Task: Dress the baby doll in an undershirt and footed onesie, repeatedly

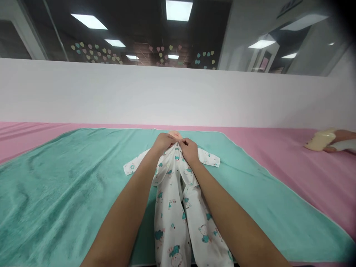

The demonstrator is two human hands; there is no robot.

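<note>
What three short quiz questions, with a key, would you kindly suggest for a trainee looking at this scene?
1. Multiple choice: what does the white printed outfit lie on?
A) a wooden board
B) a teal blanket
C) a yellow tray
2. True or false: the right hand is down at the outfit's leg end.
3. Fill in the blank: the low wall behind the blanket is ____ in colour.

Key:
1. B
2. False; it is at the neck end, near the left hand.
3. white
</note>
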